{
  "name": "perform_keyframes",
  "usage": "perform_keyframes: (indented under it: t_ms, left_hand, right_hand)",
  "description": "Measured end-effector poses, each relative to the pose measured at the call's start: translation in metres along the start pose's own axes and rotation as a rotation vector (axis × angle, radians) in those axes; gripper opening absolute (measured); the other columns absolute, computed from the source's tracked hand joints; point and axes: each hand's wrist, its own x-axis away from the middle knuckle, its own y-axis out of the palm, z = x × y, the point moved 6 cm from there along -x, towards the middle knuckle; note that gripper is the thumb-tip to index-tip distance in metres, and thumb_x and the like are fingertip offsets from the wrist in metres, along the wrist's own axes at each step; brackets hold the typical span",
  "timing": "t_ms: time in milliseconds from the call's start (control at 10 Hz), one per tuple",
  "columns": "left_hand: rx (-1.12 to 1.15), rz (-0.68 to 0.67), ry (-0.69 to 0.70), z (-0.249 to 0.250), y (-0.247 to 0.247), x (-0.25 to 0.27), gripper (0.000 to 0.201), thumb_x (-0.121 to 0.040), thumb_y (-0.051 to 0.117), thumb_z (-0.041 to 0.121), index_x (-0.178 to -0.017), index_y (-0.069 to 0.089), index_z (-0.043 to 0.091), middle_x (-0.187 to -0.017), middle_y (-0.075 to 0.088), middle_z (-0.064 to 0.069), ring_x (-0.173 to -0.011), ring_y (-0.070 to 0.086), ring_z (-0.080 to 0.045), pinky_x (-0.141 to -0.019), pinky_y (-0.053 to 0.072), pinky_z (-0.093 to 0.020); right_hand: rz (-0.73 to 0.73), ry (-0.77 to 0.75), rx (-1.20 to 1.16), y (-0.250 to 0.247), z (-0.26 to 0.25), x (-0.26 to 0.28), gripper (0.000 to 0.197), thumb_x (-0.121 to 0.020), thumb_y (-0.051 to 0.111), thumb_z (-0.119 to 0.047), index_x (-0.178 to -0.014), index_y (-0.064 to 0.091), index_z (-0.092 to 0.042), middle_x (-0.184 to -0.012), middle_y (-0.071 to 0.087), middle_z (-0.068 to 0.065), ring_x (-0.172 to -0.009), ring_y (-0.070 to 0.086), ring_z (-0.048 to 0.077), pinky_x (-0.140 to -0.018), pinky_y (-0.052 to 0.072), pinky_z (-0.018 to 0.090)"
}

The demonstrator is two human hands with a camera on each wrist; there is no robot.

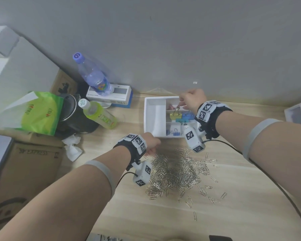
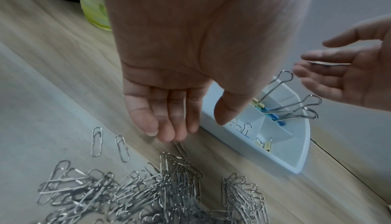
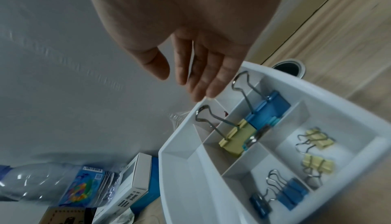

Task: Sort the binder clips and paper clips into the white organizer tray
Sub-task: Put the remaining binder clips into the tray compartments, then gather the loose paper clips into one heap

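The white organizer tray [image 1: 153, 117] [image 3: 169, 169] [image 2: 275, 162] stands at the back of the wooden desk. Its compartments hold large yellow [image 3: 234, 142] and blue [image 3: 268, 110] binder clips, small yellow [image 3: 317, 162] and small blue [image 3: 294, 194] ones, and a pink one [image 1: 171, 107]. A big pile of silver paper clips [image 1: 177, 169] [image 2: 148, 194] lies in front of the tray. My left hand [image 1: 153, 143] [image 2: 194, 127] is open, fingertips down at the pile's far left edge. My right hand [image 1: 182, 103] [image 3: 182, 83] hovers open over the tray's back compartment, with a thin metal piece across its fingers [image 2: 325, 63].
Left of the tray stand a water bottle [image 1: 94, 75] on a white box [image 1: 115, 96], a green drink bottle [image 1: 99, 115], a black pot [image 1: 71, 110], a green tissue pack [image 1: 40, 112] and a crumpled tissue [image 1: 73, 146]. A black cable [image 1: 250, 159] runs down the right. The wall is close behind the tray.
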Motion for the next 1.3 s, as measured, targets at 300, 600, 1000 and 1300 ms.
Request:
perform_keyframes:
  t_ms: [300,600,1000,1300]
  left_hand:
    - [-0.223,0.112,0.021,-0.015,0.014,0.012,0.028,-0.102,0.045,0.023,-0.076,0.047,0.011,-0.068,0.042,0.000,-0.056,0.040,-0.010,-0.053,0.037,-0.018]
    - [-0.350,0.426,0.038,-0.036,0.036,0.014,0.060,-0.072,0.060,0.045,-0.126,0.040,0.025,-0.121,0.035,-0.007,-0.099,0.039,-0.027,-0.079,0.043,-0.036]
    - [-0.471,0.422,0.425,-0.027,0.087,0.017,0.063,-0.074,0.062,0.047,-0.130,0.045,0.024,-0.124,0.041,-0.007,-0.119,0.037,-0.026,-0.100,0.042,-0.043]
    - [-0.476,0.295,0.542,-0.035,0.089,0.034,0.047,-0.080,0.059,0.037,-0.125,0.056,0.022,-0.121,0.053,-0.002,-0.116,0.049,-0.021,-0.099,0.046,-0.043]
  right_hand:
    - [0.054,-0.140,0.218,-0.026,0.041,0.049,0.016,-0.088,0.057,-0.015,-0.084,0.068,-0.004,-0.082,0.067,0.003,-0.069,0.060,0.015,-0.056,0.042,0.020]
    - [-0.249,-0.052,0.800,-0.001,0.153,0.084,0.045,-0.081,0.064,-0.028,-0.124,0.057,-0.013,-0.123,0.054,0.011,-0.113,0.054,0.029,-0.099,0.045,0.038]
    - [-0.329,-0.317,0.921,0.053,0.170,0.102,0.056,-0.077,0.063,-0.036,-0.131,0.048,-0.031,-0.130,0.043,0.003,-0.121,0.037,0.024,-0.101,0.040,0.041]
    - [-0.494,-0.343,0.912,0.043,0.179,0.131,0.043,-0.080,0.062,-0.030,-0.123,0.059,-0.029,-0.134,0.049,0.001,-0.122,0.048,0.025,-0.104,0.040,0.040]
